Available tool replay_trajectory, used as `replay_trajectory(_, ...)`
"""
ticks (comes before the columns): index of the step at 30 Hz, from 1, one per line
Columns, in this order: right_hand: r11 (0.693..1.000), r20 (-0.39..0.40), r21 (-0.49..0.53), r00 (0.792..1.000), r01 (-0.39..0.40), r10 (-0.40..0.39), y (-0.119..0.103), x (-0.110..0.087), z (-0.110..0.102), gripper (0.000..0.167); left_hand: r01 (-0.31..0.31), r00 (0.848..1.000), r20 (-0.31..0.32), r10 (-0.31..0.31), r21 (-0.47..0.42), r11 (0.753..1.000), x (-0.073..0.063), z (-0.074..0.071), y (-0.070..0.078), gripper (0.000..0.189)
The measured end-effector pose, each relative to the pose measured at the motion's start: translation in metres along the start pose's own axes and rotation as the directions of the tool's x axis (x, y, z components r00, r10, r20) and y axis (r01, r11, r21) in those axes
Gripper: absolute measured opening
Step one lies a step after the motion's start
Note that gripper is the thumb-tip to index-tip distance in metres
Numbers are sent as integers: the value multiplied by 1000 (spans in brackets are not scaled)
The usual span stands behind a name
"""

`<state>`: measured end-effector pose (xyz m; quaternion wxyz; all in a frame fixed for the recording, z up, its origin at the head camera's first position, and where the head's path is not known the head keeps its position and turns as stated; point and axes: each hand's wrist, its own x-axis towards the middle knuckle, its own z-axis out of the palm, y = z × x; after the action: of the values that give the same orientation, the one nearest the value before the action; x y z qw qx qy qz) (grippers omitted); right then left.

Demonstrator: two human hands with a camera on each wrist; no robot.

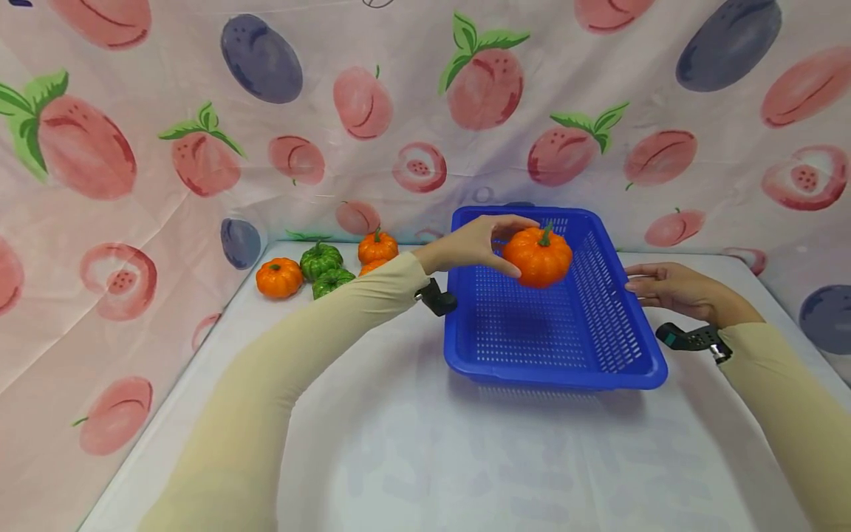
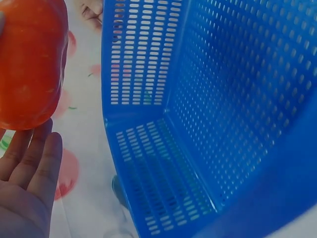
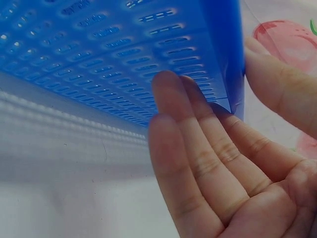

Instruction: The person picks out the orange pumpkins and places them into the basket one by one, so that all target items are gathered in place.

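An orange pumpkin [image 1: 538, 257] is held up over the basket [image 1: 555, 380], its stem pointing up. The left hand [image 1: 475, 244] grips it from the basket's left side, thumb and fingers around it. The right hand [image 1: 678, 292], its fingers extended, touches the basket's right side at the rim, holding nothing up. Left of the basket, well apart, sit two green pumpkins [image 1: 321, 260] and more orange ones, one partly hidden by the left sleeve [image 1: 352, 303]. Beneath the basket is a white table [image 1: 425, 443]; behind it, fruit-print cloth [image 1: 412, 66].
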<state>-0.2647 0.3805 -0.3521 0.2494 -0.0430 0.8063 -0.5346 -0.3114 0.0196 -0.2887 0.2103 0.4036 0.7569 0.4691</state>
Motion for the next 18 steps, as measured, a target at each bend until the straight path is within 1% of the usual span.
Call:
replay_trajectory(4, 1000, -2, -7, 1000, -12, 12, -1, 0, 0, 63, -20, 1000, 19, 20, 8, 1000, 8, 7, -2, 71)
replay_trajectory(7, 1000, -1, -13, 1000, -16, 16, -2, 0, 0, 64, -21, 999, 33, 21, 10, 1000, 13, 12, -3, 71)
replay_trajectory(14, 998, -15, -49, 999, -30, 29, -2, 0, 2, 66, -5, 998, 69, 5, -2, 1000, 22, 25, -3, 71)
replay_trajectory(18, 998, -25, -43, 999, -35, 34, -2, -1, 2, 65, 2, 996, 94, -3, 11, 1000, 28, 33, -5, 70)
